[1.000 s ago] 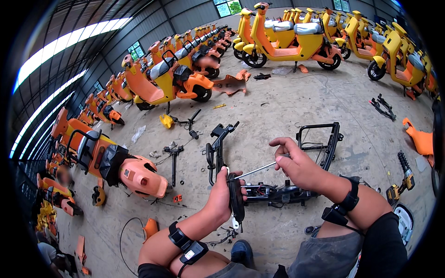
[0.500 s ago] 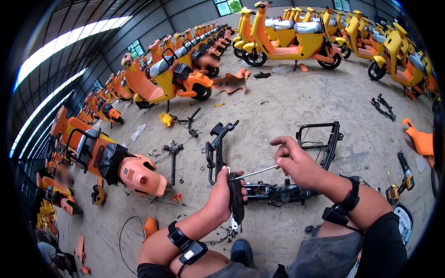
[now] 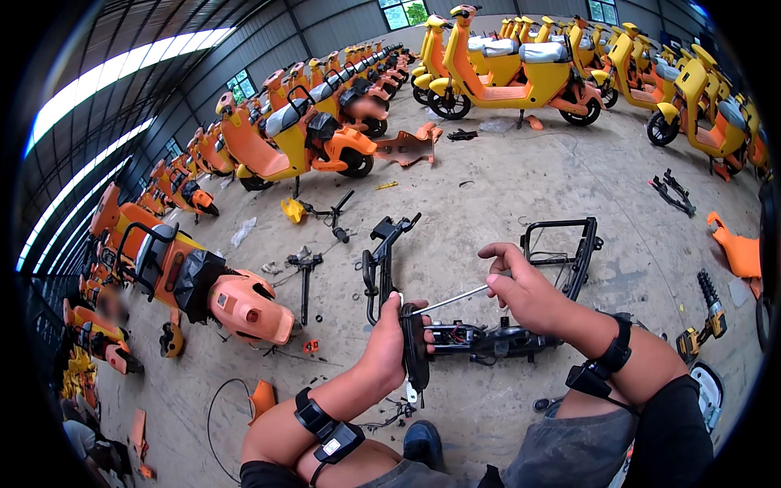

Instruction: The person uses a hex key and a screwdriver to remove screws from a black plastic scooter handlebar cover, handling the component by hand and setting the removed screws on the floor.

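My left hand [image 3: 381, 348] is wrapped round a long, narrow black part [image 3: 416, 368], held upright above the floor. A pale tip sticks out at its lower end. From the right, my right hand [image 3: 521, 286] pinches a thin metal rod [image 3: 452, 301] between thumb and bent fingers. The rod slants down to the left, and its far end meets the top of the black part by my left thumb. Whether that end sits inside the part or only touches it, I cannot tell. Beyond and beneath both hands lies a stripped black scooter frame [image 3: 496, 340] with wiring.
A yellow-black cordless drill [image 3: 706, 325] with a long bit lies on the right, near an orange panel [image 3: 736, 246]. An orange scooter [image 3: 244, 301] stands at left. Black handlebars [image 3: 329, 213] and a black stem [image 3: 306, 289] lie before it. Rows of yellow-orange scooters [image 3: 504, 77] fill the back.
My right hand and the rod have shifted very slightly. My left hand keeps the black part in the same place, and the surroundings are unchanged apart from a small shift of the view.
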Demonstrator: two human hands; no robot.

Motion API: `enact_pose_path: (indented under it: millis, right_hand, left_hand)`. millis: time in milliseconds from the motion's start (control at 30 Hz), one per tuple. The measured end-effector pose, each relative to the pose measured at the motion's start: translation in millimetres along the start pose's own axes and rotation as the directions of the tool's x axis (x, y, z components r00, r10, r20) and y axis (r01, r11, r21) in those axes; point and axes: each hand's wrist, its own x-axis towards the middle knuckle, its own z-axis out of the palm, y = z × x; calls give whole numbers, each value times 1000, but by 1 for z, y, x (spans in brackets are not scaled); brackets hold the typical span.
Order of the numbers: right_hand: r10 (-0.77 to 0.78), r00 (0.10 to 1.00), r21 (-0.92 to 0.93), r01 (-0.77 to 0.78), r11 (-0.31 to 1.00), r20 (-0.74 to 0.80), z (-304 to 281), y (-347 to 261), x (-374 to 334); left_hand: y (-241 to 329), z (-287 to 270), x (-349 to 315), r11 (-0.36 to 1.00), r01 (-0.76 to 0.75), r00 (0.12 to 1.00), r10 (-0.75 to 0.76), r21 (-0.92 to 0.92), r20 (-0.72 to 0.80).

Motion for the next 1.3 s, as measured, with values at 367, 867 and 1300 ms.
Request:
enact_pose_path:
  millis: [367, 867, 1300]
  right_hand:
    - [33, 999, 13, -32, 999, -31, 4, -6, 1]
    - [-129, 986, 24, 132, 991, -107, 10, 1, -1]
    - [17, 999, -40, -15, 999, 44, -3, -15, -4]
  left_hand:
    - [-1, -1, 0, 1000, 11, 1000, -11, 5, -7]
    - [-1, 0, 0, 1000, 0, 1000, 0, 13, -2]
    - [-2, -3, 2, 1000, 10, 1000, -10, 5, -12]
